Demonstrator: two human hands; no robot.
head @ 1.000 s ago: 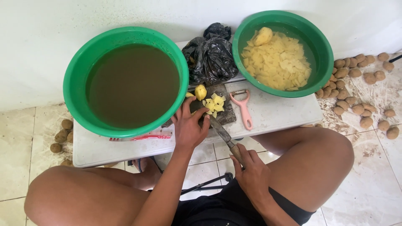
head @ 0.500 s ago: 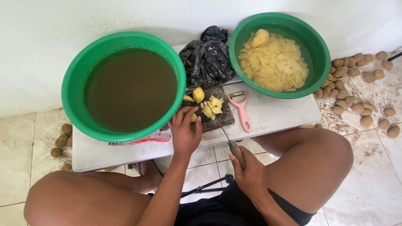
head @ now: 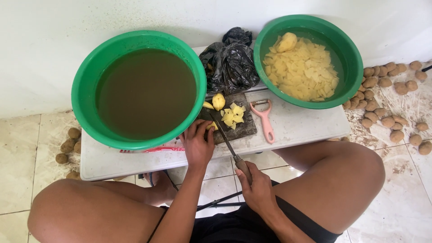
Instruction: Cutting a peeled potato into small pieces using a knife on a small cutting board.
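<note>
Head view shows a white table (head: 297,128) with two green basins: the left one (head: 90,85) holds murky water, the right one (head: 348,49) potato slices. Between them, on a dark board (head: 245,129), lies a pile of cut pieces (head: 233,115). Since a second ago the left hand (head: 198,144) has slid back to the board's near edge, fingers curled, pressing a small piece (head: 211,126). The right hand (head: 256,189) grips the knife (head: 222,130), which points away and left, ready to slice.
</note>
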